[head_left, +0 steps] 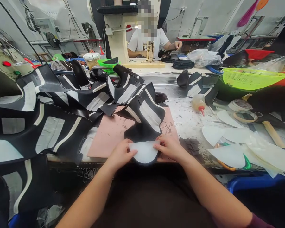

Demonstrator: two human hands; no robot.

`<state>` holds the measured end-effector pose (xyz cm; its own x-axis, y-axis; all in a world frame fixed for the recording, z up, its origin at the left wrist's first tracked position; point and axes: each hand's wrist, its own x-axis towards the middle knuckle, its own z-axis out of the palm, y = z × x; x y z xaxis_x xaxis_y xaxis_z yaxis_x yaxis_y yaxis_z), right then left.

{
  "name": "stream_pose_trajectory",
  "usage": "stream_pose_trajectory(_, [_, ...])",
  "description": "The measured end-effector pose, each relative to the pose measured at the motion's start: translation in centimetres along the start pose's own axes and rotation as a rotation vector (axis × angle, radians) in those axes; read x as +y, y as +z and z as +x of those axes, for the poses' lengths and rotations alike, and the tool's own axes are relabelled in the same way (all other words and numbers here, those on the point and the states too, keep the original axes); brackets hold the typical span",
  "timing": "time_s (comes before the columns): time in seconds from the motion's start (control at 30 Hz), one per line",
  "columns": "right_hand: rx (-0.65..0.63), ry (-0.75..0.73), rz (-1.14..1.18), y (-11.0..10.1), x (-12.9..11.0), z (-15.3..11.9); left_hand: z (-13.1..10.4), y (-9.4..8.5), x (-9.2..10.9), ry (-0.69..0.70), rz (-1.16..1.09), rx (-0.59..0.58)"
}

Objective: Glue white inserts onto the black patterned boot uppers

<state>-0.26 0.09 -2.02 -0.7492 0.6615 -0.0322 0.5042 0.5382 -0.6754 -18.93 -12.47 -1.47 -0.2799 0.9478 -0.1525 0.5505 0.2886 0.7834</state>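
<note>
My left hand [120, 154] pinches the left corner of a white half-round stiffener piece [143, 152]. At its right corner, my right hand [170, 148] has thumb and fingers closed on it too. The white piece lies over the rounded near end of a black shoe upper [139, 131], whose dark rim shows below the curve. Pale tape strips and a white patch run along the upper farther back. Beneath is a pink board [104, 136] at the table's near edge.
Many taped black uppers [61, 126] are heaped at left. On the right are loose white half-round pieces [228, 155], a glue bottle [199, 103], tape rolls [244, 116], a wooden handle [274, 134] and a green basket [251, 79]. A co-worker [165, 39] sits behind a sewing machine [117, 38].
</note>
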Motion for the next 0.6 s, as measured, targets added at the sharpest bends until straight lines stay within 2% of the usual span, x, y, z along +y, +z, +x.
stream_pose_trajectory(0.17, [0.011, -0.017, -0.083, 0.1, -0.4, -0.4, 0.3, 0.1, 0.2, 0.033, 0.144, -0.002])
stream_pose_trajectory(0.23, [0.029, -0.024, -0.154, 0.4, -0.5, -0.6, 0.1, 0.1, 0.5, 0.052, 0.270, -0.023])
stream_pose_trajectory(0.3, [0.111, -0.047, -0.272, 0.7, -0.7, -1.0, -0.2, 0.1, 0.9, 0.073, 0.455, 0.019])
stream_pose_trajectory(0.4, [0.345, -0.141, -0.434, 1.8, -0.8, -1.6, -0.9, 0.6, 1.2, 0.182, 0.655, 0.151])
stream_pose_trajectory(0.47, [0.409, -0.267, -0.448, 3.1, -0.7, -2.0, -1.3, 1.4, 1.0, 0.310, 0.667, 0.072])
stream_pose_trajectory(0.53, [0.349, -0.389, -0.405, 4.7, -0.5, -2.6, -1.6, 2.4, 0.6, 0.379, 0.638, -0.075])
stream_pose_trajectory(0.6, [0.260, -0.425, -0.334, 6.0, -0.5, -3.1, -1.8, 3.5, 0.3, 0.366, 0.600, -0.113])
